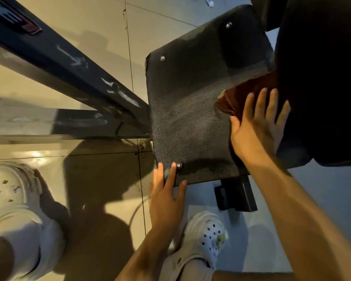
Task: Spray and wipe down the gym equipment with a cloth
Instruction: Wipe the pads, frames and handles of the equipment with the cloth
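Observation:
A black textured pad (190,94) of a gym machine, with several metal studs, fills the middle of the view. A dark red cloth (243,96) lies on the pad's right part. My right hand (257,126) presses flat on the cloth with straight, spread fingers. My left hand (164,197) rests with straight fingers on the pad's near left corner, beside a stud. A large black cushion (320,78) overhangs the pad on the right and hides part of the cloth. No spray bottle is in view.
A dark, scuffed metal frame beam (69,63) runs diagonally from the upper left to the pad. A black bracket (237,195) sits under the pad's near edge. My two white perforated clogs (14,199) (207,238) stand on the tiled floor.

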Motion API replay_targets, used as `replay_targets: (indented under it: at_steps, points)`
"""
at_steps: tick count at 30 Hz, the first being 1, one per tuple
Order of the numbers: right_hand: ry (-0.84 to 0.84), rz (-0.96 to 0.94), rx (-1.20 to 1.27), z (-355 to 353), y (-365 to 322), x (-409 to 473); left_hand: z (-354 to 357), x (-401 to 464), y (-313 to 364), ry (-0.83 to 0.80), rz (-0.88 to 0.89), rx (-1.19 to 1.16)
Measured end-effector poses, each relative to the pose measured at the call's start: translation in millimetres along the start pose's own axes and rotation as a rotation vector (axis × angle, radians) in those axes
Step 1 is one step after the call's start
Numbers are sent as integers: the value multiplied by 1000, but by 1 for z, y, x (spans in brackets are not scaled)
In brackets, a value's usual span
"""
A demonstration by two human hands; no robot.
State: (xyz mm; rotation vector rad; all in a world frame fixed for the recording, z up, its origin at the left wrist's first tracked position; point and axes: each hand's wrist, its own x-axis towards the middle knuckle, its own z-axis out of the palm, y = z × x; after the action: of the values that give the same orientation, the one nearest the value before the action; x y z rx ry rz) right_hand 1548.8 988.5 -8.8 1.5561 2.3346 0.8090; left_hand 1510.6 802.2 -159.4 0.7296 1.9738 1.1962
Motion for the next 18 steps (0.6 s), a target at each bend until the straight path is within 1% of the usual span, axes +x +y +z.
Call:
replay_targets:
  at_steps: [3,8,10,12,14,16,18]
  points:
    - [5,-135,-73,6,-26,-1,-3,2,-4,-6,24,30]
    - [-83,-507,97,21,-98,-5,-6,3,-7,13,46,5]
    - [-147,-650,109,27,-127,-11,-5,4,-16,34,75,57]
    - [-194,-758,89,32,-141,-15,-3,5,-22,53,103,79]
    - [-196,-796,180,37,-137,-23,-2,4,-24,75,141,112]
    - [-62,-776,323,43,-125,-45,-2,2,-22,81,199,142]
    - [3,-757,407,51,-114,-65,-1,-3,-24,75,230,126]
